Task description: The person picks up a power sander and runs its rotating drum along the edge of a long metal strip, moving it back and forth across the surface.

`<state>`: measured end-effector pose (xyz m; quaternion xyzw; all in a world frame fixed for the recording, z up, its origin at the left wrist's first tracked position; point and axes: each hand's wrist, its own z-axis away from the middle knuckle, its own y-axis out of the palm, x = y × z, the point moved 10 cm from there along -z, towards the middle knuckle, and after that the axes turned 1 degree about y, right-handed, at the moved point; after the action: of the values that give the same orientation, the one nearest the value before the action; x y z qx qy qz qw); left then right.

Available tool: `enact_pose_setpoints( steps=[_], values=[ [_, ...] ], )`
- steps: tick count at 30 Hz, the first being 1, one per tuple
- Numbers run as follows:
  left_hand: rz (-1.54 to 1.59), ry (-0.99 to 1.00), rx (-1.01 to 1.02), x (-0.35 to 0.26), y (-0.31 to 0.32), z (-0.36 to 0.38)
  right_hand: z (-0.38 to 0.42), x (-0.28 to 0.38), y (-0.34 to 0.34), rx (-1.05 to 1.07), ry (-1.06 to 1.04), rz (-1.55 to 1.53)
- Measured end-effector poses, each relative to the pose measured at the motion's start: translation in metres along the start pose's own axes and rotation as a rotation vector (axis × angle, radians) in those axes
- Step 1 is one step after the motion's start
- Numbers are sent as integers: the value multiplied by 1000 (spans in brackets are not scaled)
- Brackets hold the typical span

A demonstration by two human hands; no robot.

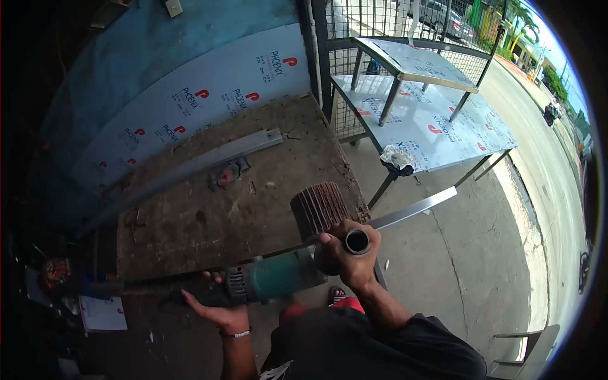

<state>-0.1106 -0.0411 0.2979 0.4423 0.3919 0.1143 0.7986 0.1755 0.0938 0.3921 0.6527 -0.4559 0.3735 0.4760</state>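
A green-bodied power polisher (285,275) with a wide brown flap drum (320,208) lies level across the front of the wooden workbench. My right hand (356,256) is wrapped round its front tubular handle, whose dark open end faces up. At the rear, my left hand (215,304) holds the black grip from beneath, its thumb stretched out along it. A shiny metal bar (415,209) runs past the bench's right end, beside the drum. Whether the drum touches the bar is hidden by my right hand and the tool.
On the wooden workbench (278,164) lie a long grey metal bar (240,149) and a small reddish disc-like item (226,176). Film-covered metal tables (418,130) stand at the right, with a crumpled bag (398,159) at one corner. Printed sheeting (209,95) lines the wall.
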Motion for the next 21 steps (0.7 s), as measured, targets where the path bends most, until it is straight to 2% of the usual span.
enact_pose_setpoints(
  steps=[3,5,7,9,10,11,13,14,19,21],
  values=[
    [17,-55,1,21,-13,15,17,13,-19,-3,-9,38],
    [9,-159,89,41,-17,18,25,19,-33,-42,-44,48],
    [21,-194,33,54,-25,22,34,6,-46,-56,-21,34],
    [46,-273,62,70,-33,20,42,-4,-62,-148,6,79],
    [58,-318,92,75,-38,18,45,-10,-64,-176,33,9],
    [63,-311,79,76,-45,15,47,-11,-61,-164,43,11],
    [128,-461,-1,89,-58,19,50,-7,-59,-180,16,53],
    [113,-484,81,89,-58,15,50,-7,-57,-162,-10,84],
    [167,-518,21,88,-84,7,57,-13,-40,-150,-25,151],
    [149,-461,135,78,-89,-6,62,-15,-31,-156,-17,143]
  ],
)
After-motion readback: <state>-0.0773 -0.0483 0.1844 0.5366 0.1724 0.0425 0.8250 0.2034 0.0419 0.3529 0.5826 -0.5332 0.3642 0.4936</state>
